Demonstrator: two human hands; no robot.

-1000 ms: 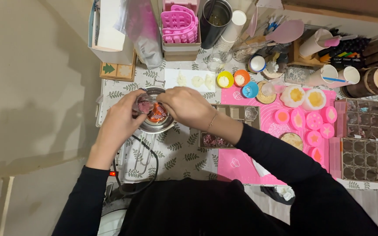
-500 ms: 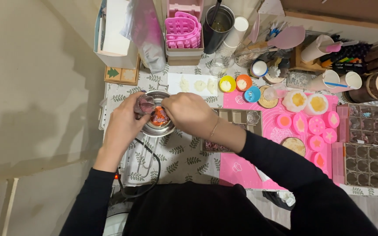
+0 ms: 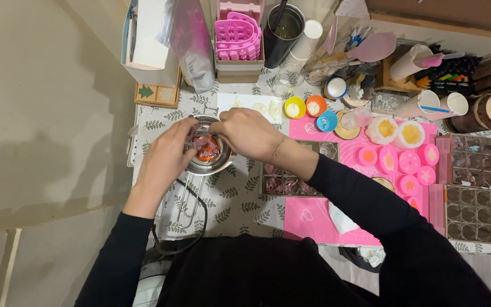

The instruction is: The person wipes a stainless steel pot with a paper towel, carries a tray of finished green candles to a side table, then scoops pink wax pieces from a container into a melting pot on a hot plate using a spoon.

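Both hands crowd over the small steel pot [image 3: 206,162], so most of its rim and the reddish stuff inside stay hidden. What the left hand [image 3: 166,156] pinches is too small to make out. The right forearm covers part of the clear mould tray [image 3: 282,183].

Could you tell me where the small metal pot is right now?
In the head view, the metal pot sits left of centre on the leaf-print tablecloth, under both hands, beside the pink mat.

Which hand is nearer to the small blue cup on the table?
Right. The right hand is over the metal pot's right edge, on the blue cup's side. The left hand is at the pot's far side.
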